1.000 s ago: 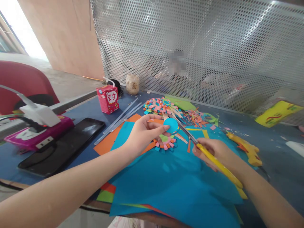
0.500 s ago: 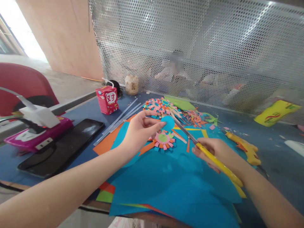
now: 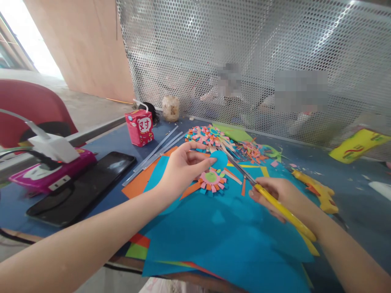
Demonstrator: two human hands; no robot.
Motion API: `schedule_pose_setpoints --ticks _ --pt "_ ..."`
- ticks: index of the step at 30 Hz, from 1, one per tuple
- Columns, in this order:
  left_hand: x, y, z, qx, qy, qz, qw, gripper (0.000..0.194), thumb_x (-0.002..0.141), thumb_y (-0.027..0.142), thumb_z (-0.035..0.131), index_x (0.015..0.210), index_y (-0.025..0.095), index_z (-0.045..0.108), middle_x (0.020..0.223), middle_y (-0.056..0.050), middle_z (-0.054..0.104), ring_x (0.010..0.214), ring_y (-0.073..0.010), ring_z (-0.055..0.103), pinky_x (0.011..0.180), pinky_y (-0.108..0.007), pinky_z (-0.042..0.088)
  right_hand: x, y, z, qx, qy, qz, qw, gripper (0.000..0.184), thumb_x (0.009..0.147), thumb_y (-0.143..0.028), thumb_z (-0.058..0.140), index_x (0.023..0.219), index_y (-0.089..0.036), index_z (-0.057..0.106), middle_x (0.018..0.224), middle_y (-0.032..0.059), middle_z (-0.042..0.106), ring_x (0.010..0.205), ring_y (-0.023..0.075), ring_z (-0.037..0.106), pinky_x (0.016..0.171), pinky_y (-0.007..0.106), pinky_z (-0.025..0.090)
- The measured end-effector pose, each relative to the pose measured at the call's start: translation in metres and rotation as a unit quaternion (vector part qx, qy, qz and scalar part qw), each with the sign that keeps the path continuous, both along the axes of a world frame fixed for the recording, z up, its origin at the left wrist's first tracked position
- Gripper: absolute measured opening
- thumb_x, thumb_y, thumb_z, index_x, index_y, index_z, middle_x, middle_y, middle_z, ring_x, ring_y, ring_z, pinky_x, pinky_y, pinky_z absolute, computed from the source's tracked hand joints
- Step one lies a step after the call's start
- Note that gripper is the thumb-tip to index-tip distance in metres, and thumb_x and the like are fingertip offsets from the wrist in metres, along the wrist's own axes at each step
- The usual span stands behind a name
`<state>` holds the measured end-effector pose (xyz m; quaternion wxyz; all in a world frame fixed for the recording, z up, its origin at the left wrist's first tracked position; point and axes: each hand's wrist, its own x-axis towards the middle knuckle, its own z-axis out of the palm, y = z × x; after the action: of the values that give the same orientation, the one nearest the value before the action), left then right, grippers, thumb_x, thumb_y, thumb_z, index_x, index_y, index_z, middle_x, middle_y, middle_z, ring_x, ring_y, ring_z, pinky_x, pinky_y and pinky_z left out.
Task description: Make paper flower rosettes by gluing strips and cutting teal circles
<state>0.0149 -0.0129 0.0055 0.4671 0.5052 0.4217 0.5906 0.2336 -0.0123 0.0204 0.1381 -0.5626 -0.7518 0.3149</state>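
Between the thumb and fingers of my left hand (image 3: 186, 165) is a small blue paper circle (image 3: 220, 159). My right hand (image 3: 275, 195) grips yellow-handled scissors (image 3: 279, 209), whose metal blades point up and left to the circle's right edge. Whether the blades touch the paper I cannot tell. Just below the circle lies a fringed paper flower (image 3: 211, 181) with a green centre and pink, orange and blue layers. Large blue paper sheets (image 3: 226, 240) spread beneath both hands. More fringed flowers (image 3: 203, 134) are heaped behind my left hand.
A yellow glue gun (image 3: 316, 189) lies at right. Paper scraps (image 3: 252, 150) litter the back. To the left are clear glue sticks (image 3: 152, 156), a red drink box (image 3: 139, 127), a black phone (image 3: 82, 187) and a purple power strip (image 3: 55, 171). A perforated metal screen (image 3: 189, 57) stands behind.
The whole view has shifted slightly, so things appear a little further right. Both hands keep their hold on the blue circle and the scissors, in nearly the same pose.
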Motion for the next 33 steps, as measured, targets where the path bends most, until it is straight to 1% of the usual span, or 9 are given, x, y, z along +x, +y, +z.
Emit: schedule_pose_setpoints --ticks 5,8,10,14,18,21,26,33 --pt "-0.0009 0.0004 -0.0011 0.003 0.003 0.026 1.000 0.030 0.067 0.027 0.068 0.089 0.016 0.052 0.066 0.001 0.062 0.050 -0.0072 0.055 0.042 -0.017 0.042 -0.0005 -0.0003 0.0005 -0.002 -0.006 -0.004 1.000 0.033 0.074 -0.050 0.052 0.060 -0.021 0.043 0.035 -0.0084 0.031 0.031 0.0078 0.030 0.036 0.024 0.022" --pt "-0.0011 0.0015 -0.0009 0.015 -0.009 0.041 0.999 0.031 0.066 0.025 0.069 0.090 0.016 0.051 0.066 0.002 0.062 0.048 -0.0064 0.054 0.043 -0.018 0.044 -0.0010 -0.0007 0.0009 0.000 -0.009 -0.005 1.000 0.034 0.073 -0.049 0.054 0.058 -0.021 0.041 0.035 -0.0084 0.031 0.031 0.0076 0.029 0.036 0.024 0.021" --pt "-0.0009 0.0016 -0.0002 0.013 -0.013 0.039 0.999 0.031 0.066 0.023 0.069 0.090 0.016 0.050 0.065 0.003 0.062 0.045 -0.0059 0.053 0.044 -0.018 0.045 -0.0010 -0.0006 0.0002 0.001 -0.011 -0.002 1.000 0.033 0.073 -0.048 0.054 0.058 -0.021 0.040 0.037 -0.0083 0.030 0.033 0.0075 0.029 0.037 0.023 0.020" --pt "0.0001 -0.0006 0.0013 0.006 -0.017 0.012 1.000 0.030 0.067 0.021 0.068 0.089 0.016 0.049 0.063 0.002 0.063 0.048 -0.0083 0.057 0.044 -0.019 0.047 -0.0003 0.0016 -0.0042 0.009 -0.008 0.005 1.000 0.032 0.073 -0.049 0.054 0.063 -0.020 0.043 0.046 -0.0073 0.031 0.039 0.0082 0.031 0.039 0.023 0.021" --pt "0.0019 -0.0022 0.0027 -0.006 -0.015 0.000 1.000 0.026 0.068 0.017 0.066 0.087 0.015 0.049 0.060 0.003 0.063 0.045 -0.0066 0.056 0.044 -0.017 0.047 0.0008 0.0032 -0.0069 0.024 -0.002 0.001 1.000 0.034 0.070 -0.050 0.055 0.061 -0.020 0.043 0.050 -0.0067 0.031 0.042 0.0084 0.031 0.041 0.023 0.021" --pt "0.0027 -0.0014 0.0022 -0.001 -0.017 0.006 1.000 0.027 0.068 0.017 0.067 0.088 0.015 0.049 0.062 0.002 0.063 0.048 -0.0082 0.058 0.043 -0.018 0.047 0.0011 0.0024 -0.0048 0.015 -0.010 0.001 1.000 0.033 0.072 -0.050 0.054 0.061 -0.020 0.044 0.046 -0.0069 0.032 0.039 0.0080 0.032 0.039 0.023 0.021" --pt "0.0012 0.0004 0.0000 0.014 -0.022 0.018 1.000 0.030 0.068 0.021 0.068 0.090 0.016 0.049 0.065 0.002 0.064 0.051 -0.0103 0.060 0.045 -0.020 0.049 0.0004 -0.0003 -0.0002 -0.018 0.005 0.004 1.000 0.031 0.074 -0.048 0.053 0.063 -0.020 0.046 0.037 -0.0088 0.031 0.032 0.0071 0.030 0.036 0.023 0.021" --pt "-0.0010 0.0013 0.0013 0.043 -0.044 0.057 0.997 0.031 0.066 0.019 0.069 0.091 0.015 0.051 0.065 0.003 0.064 0.048 -0.0065 0.057 0.048 -0.018 0.048 0.0011 0.0005 -0.0024 0.004 0.012 0.010 1.000 0.031 0.073 -0.048 0.053 0.066 -0.018 0.052 0.041 -0.0069 0.034 0.035 0.0078 0.031 0.035 0.023 0.021"
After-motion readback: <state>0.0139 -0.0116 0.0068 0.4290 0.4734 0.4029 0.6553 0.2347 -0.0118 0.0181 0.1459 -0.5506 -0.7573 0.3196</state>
